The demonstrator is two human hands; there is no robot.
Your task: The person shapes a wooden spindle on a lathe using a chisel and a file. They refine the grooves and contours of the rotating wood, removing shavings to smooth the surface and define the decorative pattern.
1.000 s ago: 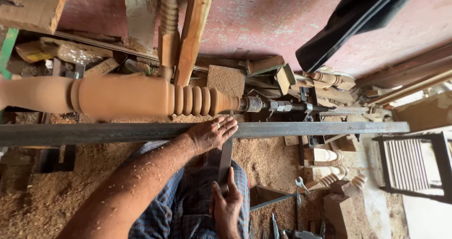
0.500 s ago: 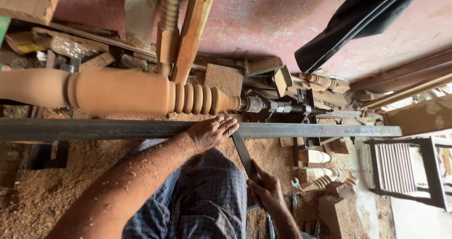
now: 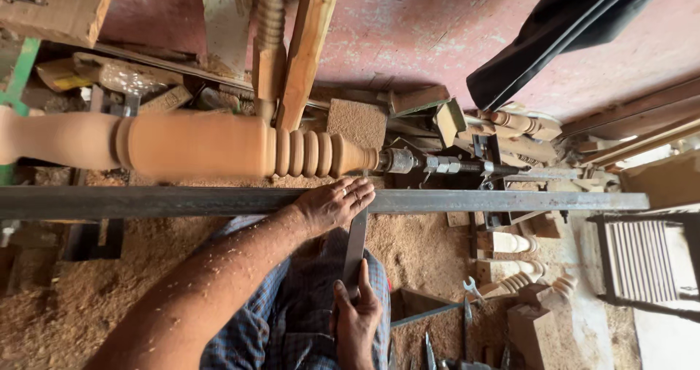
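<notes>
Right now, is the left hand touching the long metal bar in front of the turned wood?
Touching. The head view shows the left hand lying flat on the metal bar, its fingers draped over the top edge.

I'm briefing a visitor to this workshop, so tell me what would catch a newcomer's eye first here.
First comes the long turned wooden spindle lying across the upper left, its beads and rings blurred on the lathe. Just below it, the left hand rests on the grey metal rest bar that spans the frame, while the right hand grips a flat steel chisel at bottom centre. Sawdust lies on the floor beneath.
</notes>
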